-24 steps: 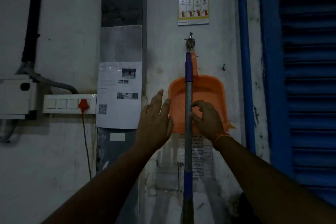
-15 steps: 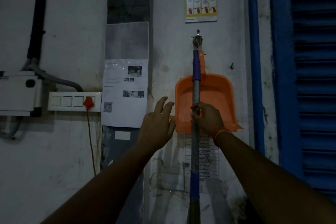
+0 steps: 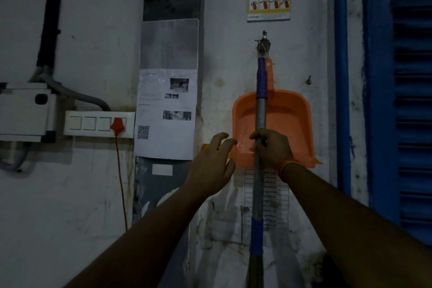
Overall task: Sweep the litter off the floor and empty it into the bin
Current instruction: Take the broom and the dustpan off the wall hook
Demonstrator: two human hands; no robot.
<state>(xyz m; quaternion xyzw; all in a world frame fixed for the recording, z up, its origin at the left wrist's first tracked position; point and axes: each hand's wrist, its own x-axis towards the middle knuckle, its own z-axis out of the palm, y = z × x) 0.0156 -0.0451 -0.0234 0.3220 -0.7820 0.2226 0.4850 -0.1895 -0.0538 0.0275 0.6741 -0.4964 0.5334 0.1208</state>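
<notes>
So this is basically square one. No sweeping has happened as far as I can tell, and no litter, floor or bin is in view, so the whole job is ahead. Both tools hang on the grubby white wall [image 3: 70, 194].

The long broom with the grey metal handle and purple grip bands [image 3: 260, 170] hangs straight down from a small metal wall hook [image 3: 263, 42], bristles just visible at the bottom edge. Right behind it, flat against the wall, is the orange plastic dustpan [image 3: 289, 128], handle up near that hook.

The right hand [image 3: 273, 147] is wrapped around the broom handle about midway up, fingers [image 3: 257, 135] curled round the grey shaft in front of the pan's lower half. The left hand [image 3: 211, 170] holds nothing: fingers spread and loosely bent, tips right at the dustpan's left rim, maybe touching, can't really tell.

My guess is the next bit is lifting the broom off the hook and grabbing the pan.
</notes>
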